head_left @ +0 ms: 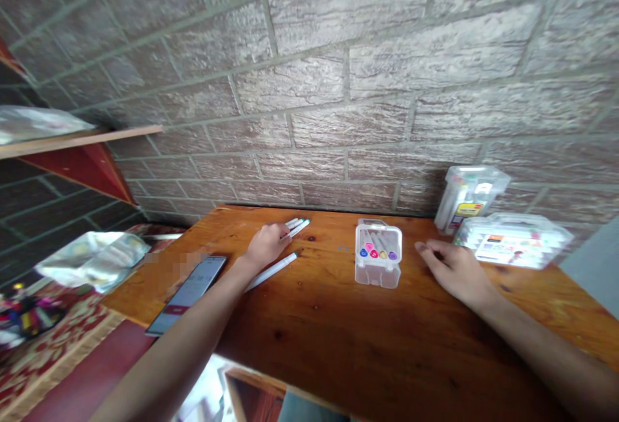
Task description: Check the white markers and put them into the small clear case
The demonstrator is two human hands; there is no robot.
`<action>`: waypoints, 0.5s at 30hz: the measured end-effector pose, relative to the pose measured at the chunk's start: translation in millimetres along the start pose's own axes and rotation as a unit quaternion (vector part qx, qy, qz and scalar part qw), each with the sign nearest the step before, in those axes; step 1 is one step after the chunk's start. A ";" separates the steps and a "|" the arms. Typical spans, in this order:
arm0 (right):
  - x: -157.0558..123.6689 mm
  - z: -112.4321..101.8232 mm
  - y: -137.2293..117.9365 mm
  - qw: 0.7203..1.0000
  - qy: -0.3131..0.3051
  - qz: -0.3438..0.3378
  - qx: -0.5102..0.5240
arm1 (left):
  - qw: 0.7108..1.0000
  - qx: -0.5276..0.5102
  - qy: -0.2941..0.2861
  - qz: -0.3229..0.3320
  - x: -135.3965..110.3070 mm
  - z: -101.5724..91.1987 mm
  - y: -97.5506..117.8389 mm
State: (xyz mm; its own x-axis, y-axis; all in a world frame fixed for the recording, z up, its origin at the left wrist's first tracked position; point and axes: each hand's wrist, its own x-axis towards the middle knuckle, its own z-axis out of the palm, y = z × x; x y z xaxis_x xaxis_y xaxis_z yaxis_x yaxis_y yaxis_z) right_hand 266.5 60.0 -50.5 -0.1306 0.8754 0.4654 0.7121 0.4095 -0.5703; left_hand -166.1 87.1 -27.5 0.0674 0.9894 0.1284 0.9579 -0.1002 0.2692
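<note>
Markers (pixel 298 223) in curled left hand (pixel 265 245), right hand (pixel 454 268) flat.

No lettering on the marker cases (pixel 512 240) is legible.

A home study corner was suggested: a varnished wooden desk (pixel 338 325) was set against a brick-patterned wall (pixel 338 87), marker cases (pixel 512 239) and a phone (pixel 188 293) were laid on it, and a patterned rug (pixel 58 345) was spread beside it.
</note>
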 end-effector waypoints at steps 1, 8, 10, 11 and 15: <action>-0.1 -0.1 0.2 1.000 -0.001 0.001 0.004 | 1.000 0.007 -0.008 -0.001 2.9 1.4 3.1; -1.5 -3.2 -1.8 0.999 0.008 0.015 0.045 | 1.000 0.015 0.022 0.016 7.9 -2.8 18.9; -1.5 -4.7 -3.9 0.998 0.020 0.020 0.064 | 0.998 0.001 0.056 0.033 4.1 -13.3 24.3; -1.3 -5.9 -5.0 0.996 0.028 0.024 0.076 | 0.996 -0.009 0.074 0.045 0.6 -19.8 28.6; -1.3 -14.6 -10.8 0.987 0.065 0.042 0.139 | 0.986 -0.059 0.123 0.098 -27.4 -42.2 63.9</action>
State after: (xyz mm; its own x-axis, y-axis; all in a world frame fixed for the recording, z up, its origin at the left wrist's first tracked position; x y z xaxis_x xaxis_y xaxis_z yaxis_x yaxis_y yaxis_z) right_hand 269.0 50.7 -35.1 0.0233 0.8761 0.4815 0.4978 0.4075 -0.7656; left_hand -118.5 49.2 26.5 0.1642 0.8962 0.4122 0.8934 -0.3122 0.3229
